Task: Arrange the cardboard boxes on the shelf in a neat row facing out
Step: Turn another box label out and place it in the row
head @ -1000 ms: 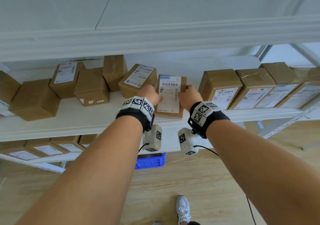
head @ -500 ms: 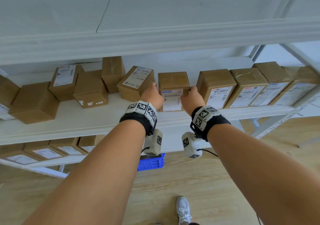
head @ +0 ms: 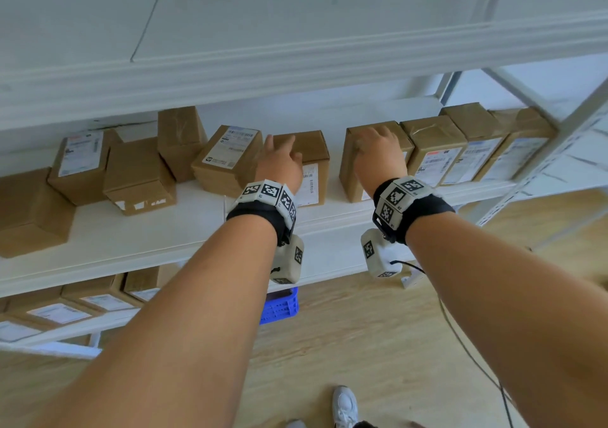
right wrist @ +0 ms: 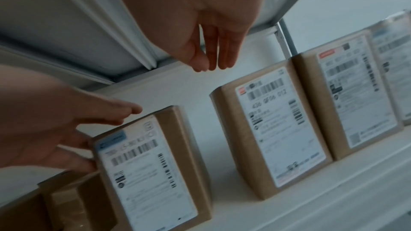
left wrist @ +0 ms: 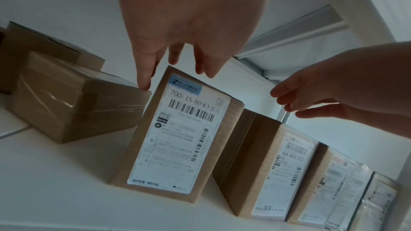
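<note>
We are working on the middle box [head: 301, 161], which is standing upright on the shelf [head: 184, 227] with its white label facing out, just under the fingertips [left wrist: 144, 83] of our left hand [head: 279, 164]. The fingers of this hand are straight and relaxed, holding nothing; we cannot tell for sure if they are touching the top edge or only hovering over it. Our right hand [head: 378, 154] is also loose and empty, its fingers [right wrist: 220, 59] hanging above the first box of the neat row [head: 368, 164] at their right side. Between the two hands a gap of bare shelf is remaining, so we judge that the step is closing this gap. To do it well, we are putting the left fingers flat on the far side of the middle box and pushing it low, near its base, because a tall narrow box is tipping easily when pushed at the top. The right hand is steadying the row so that it is not shifting. We are keeping the label front in line with the neighbours. The tilted box [head: 227, 154] beside the left fingers is waiting for its turn.
</note>
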